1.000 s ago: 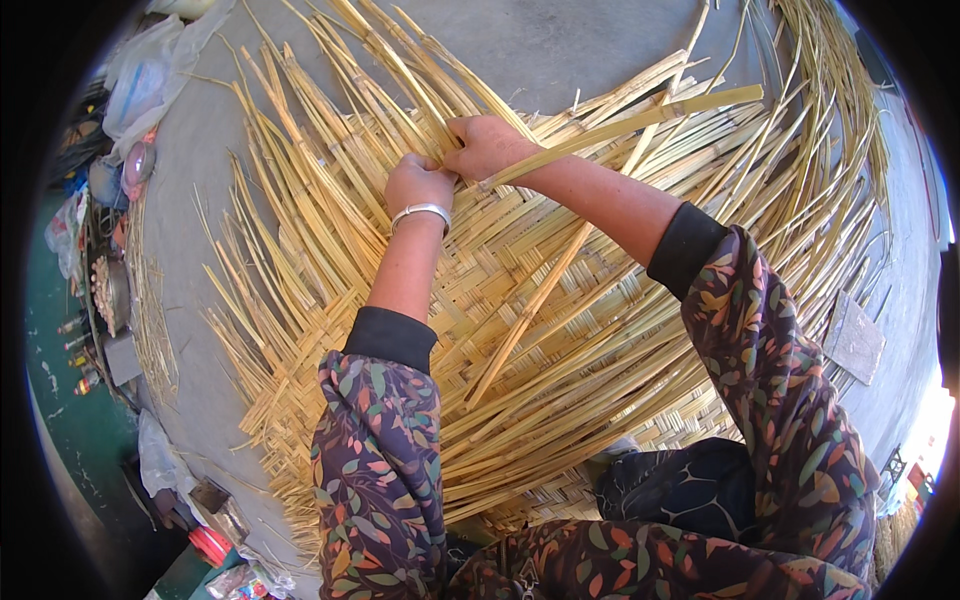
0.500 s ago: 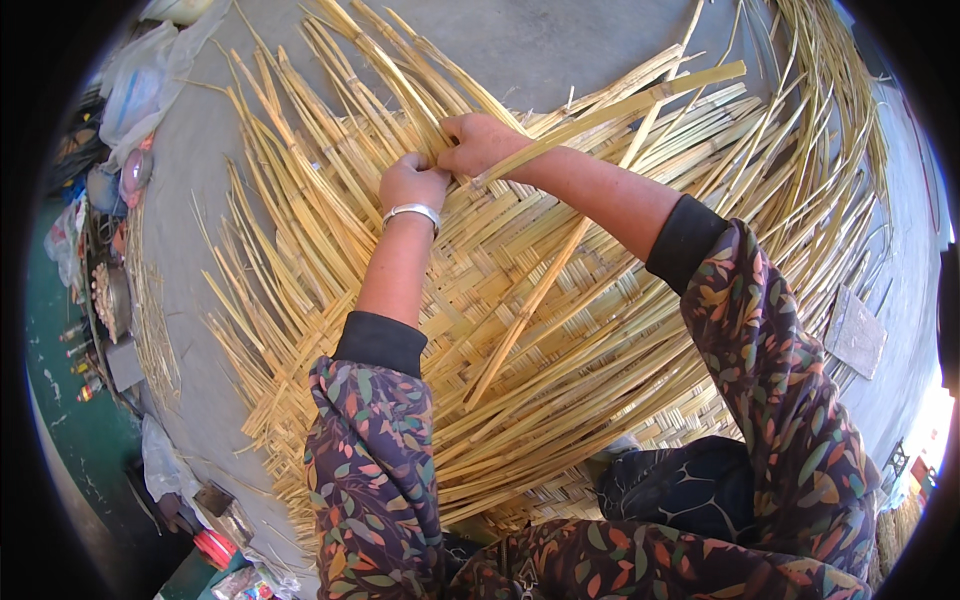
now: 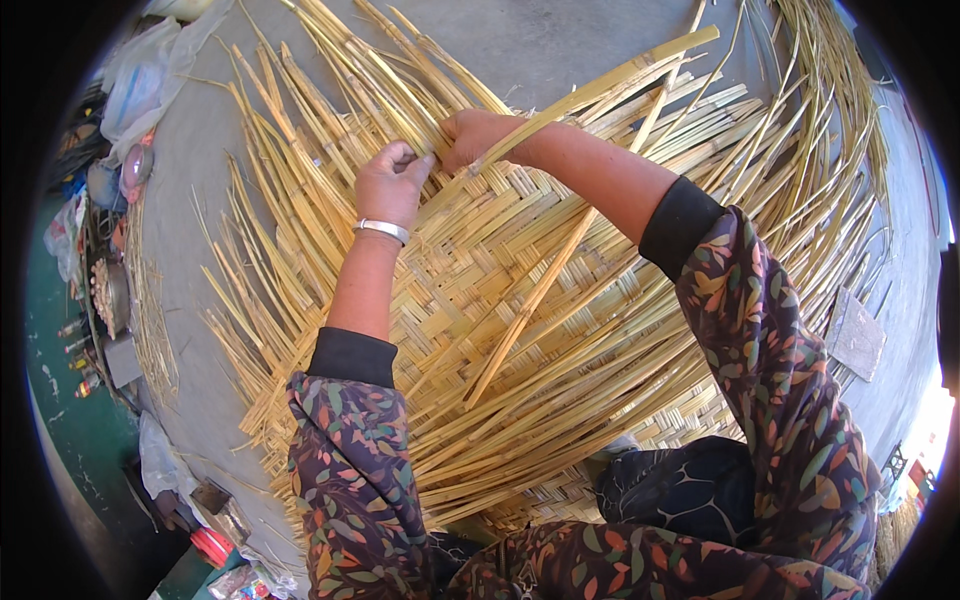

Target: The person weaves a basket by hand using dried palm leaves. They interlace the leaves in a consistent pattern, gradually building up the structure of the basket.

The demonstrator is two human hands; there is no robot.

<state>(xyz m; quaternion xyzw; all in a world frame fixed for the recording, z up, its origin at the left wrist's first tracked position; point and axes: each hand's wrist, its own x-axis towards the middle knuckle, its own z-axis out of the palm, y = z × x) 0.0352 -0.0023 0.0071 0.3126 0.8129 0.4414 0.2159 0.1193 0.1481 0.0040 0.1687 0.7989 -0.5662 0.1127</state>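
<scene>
Bamboo strips [image 3: 330, 180], flat, pale yellow and stiff, fan out loose from the far edge of a half-woven mat [image 3: 520, 290] that lies on a grey concrete floor [image 3: 560, 50]. The woven part shows a tight herringbone of crossing strips, smooth and slightly glossy; toward the near side the strips run long and unwoven, overlapping in bundles. The left hand [image 3: 388, 185], with a silver bangle [image 3: 381, 229] at the wrist, is closed, its fingers pinching the base of several loose strips at the far left of the weave. The right hand [image 3: 478, 135], just beside it and almost touching, is closed around a long wide strip [image 3: 600, 85] that slants up to the far right, clear of the mat. Another long thin strip [image 3: 540, 300] lies diagonally across the woven area. Both forearms are bare, with black cuffs and patterned leaf-print sleeves [image 3: 770, 380] behind them.

At the far left edge, off the mat, a clear plastic bag [image 3: 140, 75] sits crumpled with contents that cannot be made out, and a round metal bowl [image 3: 112, 295] below it holds small pale pieces, too small to tell apart. A flat grey slab [image 3: 856, 335] lies on the floor at the right.
</scene>
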